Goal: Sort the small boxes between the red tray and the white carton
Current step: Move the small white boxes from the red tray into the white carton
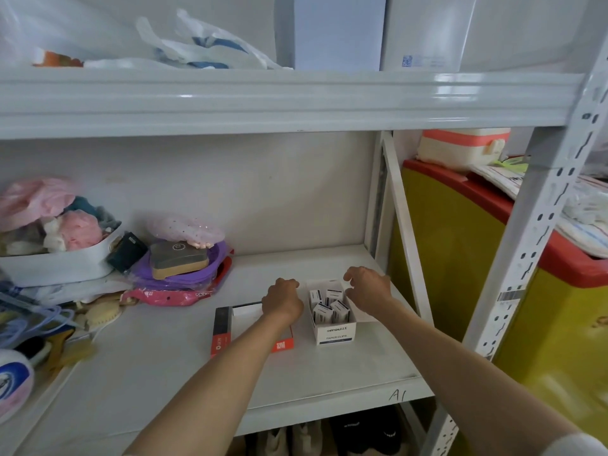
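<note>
- Boxes (329, 307): four small white ones with dark bands, packed close together inside your carton (335, 334), some upright, some tilted.
- Carton: white, open-topped, printed "PAPER CLIPS" on its front; it sits on the shelf (329, 373) just right of the tray (219, 335), with a narrow gap between them.
- Tray: red and black rim, white inside; no box shows in the part you can see, as your left forearm crosses over it.
- Left hand (283, 299): curled at the tray's far right corner, fingers bent under; you cannot tell whether they pinch anything.
- Right hand (368, 289): over the carton's far right edge, fingers loosely bent and apart, holding nothing that shows.
- Clutter (177, 258): a purple bowl and bags piled at the shelf's left, well apart from the tray.
</note>
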